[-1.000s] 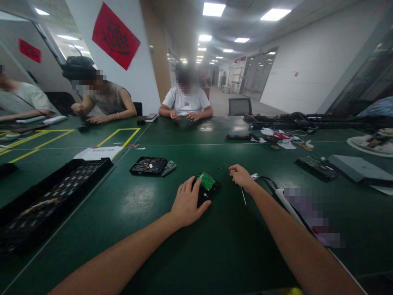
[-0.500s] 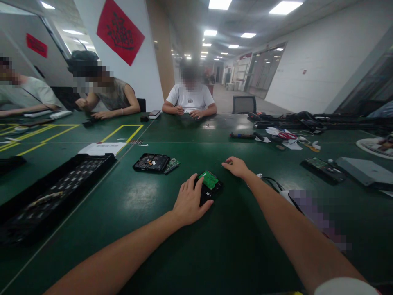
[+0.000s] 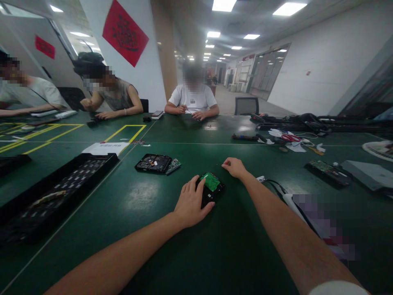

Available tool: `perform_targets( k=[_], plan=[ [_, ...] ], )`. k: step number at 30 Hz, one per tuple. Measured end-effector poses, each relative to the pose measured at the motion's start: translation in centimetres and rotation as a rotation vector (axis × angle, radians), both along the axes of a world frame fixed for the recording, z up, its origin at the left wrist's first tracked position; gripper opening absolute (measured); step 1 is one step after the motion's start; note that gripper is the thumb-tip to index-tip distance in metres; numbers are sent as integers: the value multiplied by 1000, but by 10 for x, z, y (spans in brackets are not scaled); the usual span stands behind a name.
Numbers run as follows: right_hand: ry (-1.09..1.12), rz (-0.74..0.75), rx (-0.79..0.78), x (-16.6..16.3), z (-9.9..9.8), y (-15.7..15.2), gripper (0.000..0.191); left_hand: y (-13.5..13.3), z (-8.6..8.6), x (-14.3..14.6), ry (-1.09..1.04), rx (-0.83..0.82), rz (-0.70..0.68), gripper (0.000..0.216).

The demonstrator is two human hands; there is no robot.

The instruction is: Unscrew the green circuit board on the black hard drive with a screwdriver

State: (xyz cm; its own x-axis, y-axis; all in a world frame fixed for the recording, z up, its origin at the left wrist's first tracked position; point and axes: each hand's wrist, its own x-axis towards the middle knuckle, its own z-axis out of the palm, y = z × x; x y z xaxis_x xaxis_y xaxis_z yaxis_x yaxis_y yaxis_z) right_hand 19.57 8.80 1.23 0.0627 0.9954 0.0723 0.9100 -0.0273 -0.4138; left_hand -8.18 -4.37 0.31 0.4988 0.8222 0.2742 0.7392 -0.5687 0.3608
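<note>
A black hard drive (image 3: 216,190) with a green circuit board (image 3: 211,181) lies flat on the green table (image 3: 147,254). My left hand (image 3: 190,203) rests over its left side, fingers along the far left and thumb at the near edge. To the right, my right hand (image 3: 235,167) is just above or on the tabletop, thumb and forefinger pinched together. Whatever is between those fingertips is too small to make out. A tiny speck (image 3: 217,164) lies on the table left of them. Farther left sit an opened drive (image 3: 152,162) and a loose circuit board (image 3: 174,166).
A long black tray (image 3: 58,196) stands at left, by a white paper sheet (image 3: 106,148). At right are a screwdriver (image 3: 245,137), red-handled scissors (image 3: 291,138), another drive (image 3: 328,173), a grey box (image 3: 368,174) and cables (image 3: 276,184). Several people sit across the table.
The view has shifted slightly. My right hand's thumb and forefinger have drawn together in a pinch, and the tiny speck shows apart from them. My left hand stays on the hard drive.
</note>
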Motion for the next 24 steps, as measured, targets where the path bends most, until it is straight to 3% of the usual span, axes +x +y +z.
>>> perform_targets(
  k=[7, 15, 24],
  plan=[
    [31, -80, 1, -2, -2, 0, 21, 0, -1, 0, 6, 11, 5, 84],
    [-20, -25, 19, -20, -6, 8, 30, 0, -1, 1, -1, 21, 2, 83],
    [-31, -24, -2, -31, -10, 18, 18, 0, -1, 1, 16, 17, 7, 82]
  ],
)
